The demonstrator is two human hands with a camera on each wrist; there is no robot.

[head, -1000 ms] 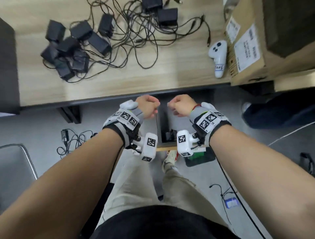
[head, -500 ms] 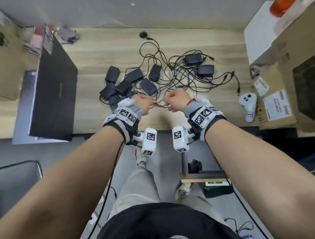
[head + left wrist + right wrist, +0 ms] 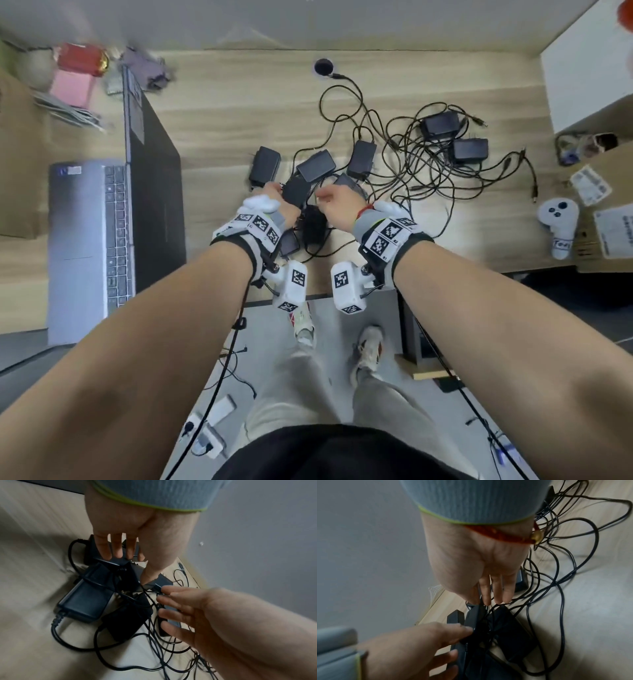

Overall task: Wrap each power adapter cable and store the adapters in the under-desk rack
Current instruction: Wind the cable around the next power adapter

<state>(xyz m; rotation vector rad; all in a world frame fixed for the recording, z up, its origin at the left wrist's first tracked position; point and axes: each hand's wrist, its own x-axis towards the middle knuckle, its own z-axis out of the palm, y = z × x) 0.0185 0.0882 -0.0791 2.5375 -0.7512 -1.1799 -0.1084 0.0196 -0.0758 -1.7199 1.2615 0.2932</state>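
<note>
both hands down in the adapter pile (image 3: 301,198), nothing lifted yet

left hand (image 3: 274,202) has fingers spread straight over a black adapter (image 3: 113,561), thumb on its far side, looks like touching, not gripping; right hand (image 3: 334,202) also has straight fingers (image 3: 494,592) reaching into the cables (image 3: 421,178), holding nothing i can see. pile sits near the front edge of the desk (image 3: 219,113), w/ two more adapters (image 3: 452,137) further right. risk as i judge it: cords all cross each other, so if i lift one brick it'll prob drag its neighbours, maybe off the edge. also easy to grab the wrong cable & wrap two adapters together. under-desk rack not clearly in view.
</note>
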